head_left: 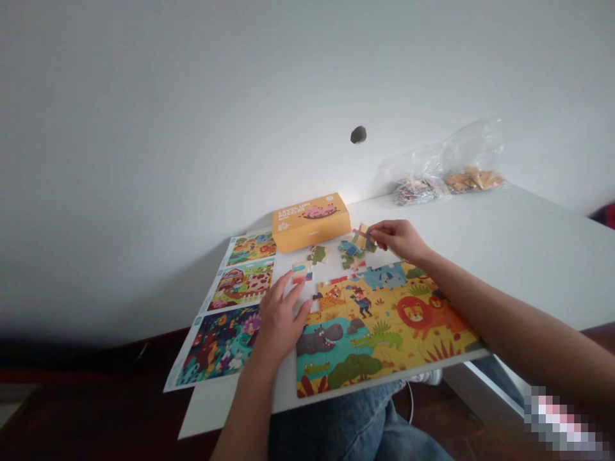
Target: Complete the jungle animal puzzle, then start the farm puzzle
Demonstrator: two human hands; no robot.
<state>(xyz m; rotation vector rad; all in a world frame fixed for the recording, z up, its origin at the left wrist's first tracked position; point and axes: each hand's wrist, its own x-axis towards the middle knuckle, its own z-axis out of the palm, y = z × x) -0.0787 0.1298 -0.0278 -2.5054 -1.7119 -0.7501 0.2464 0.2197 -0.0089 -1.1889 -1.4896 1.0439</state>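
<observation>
A partly assembled jigsaw puzzle (pixel 379 320) with a lion, a hippo and a crocodile lies on the white table. My left hand (pixel 281 317) rests at its left edge, fingers spread, with the fingertips by a loose blue, cream and red puzzle piece (pixel 302 270). Beyond the puzzle, my right hand (pixel 401 239) is closed in a pinch at a grey and yellow puzzle piece (pixel 369 241). Close to that piece lie another with a blue animal (pixel 349 248) and a green one (pixel 318 255). The right fingertips partly cover the pinched piece.
An orange puzzle box (pixel 312 224) stands behind the loose pieces. On the left, a sheet with three printed pictures (pixel 225 342) overhangs the table edge. Two clear bags of pieces (pixel 420 190) (pixel 473 180) rest against the wall, which has a round hole (pixel 358 134).
</observation>
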